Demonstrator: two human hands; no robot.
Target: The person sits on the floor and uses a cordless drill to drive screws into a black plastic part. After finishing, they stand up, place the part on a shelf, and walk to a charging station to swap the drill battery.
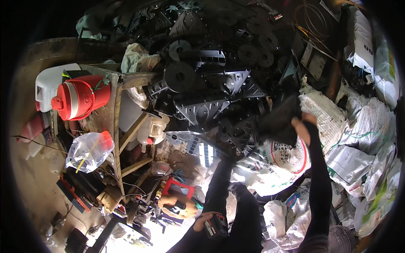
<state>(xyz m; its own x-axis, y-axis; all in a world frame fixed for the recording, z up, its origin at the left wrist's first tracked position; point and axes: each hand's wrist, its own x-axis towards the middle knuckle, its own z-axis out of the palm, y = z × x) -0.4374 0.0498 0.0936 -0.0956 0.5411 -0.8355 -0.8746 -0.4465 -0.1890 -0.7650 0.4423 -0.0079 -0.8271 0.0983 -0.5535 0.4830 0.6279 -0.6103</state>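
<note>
My right hand (303, 128) reaches out over the pile's right edge. Its fingers are closed on a black plastic part (278, 122), whose outline is dark and blurred. Low in the view, close to my legs, my left hand (203, 221) grips a black battery pack (216, 227) with red marks; whatever it may be attached to is hidden. Ahead of me lies a large heap of black plastic parts (202, 107), some triangular and ribbed. A round black disc (180, 76) with a centre hole rests among them.
On the left, a wooden stand (117, 126) carries a red jug (82, 97) and a white canister (52, 84). A clear plastic bag (90, 152) hangs nearby. White woven sacks (363, 130) are piled along the right. Tools and a red frame (177, 187) clutter the lower left.
</note>
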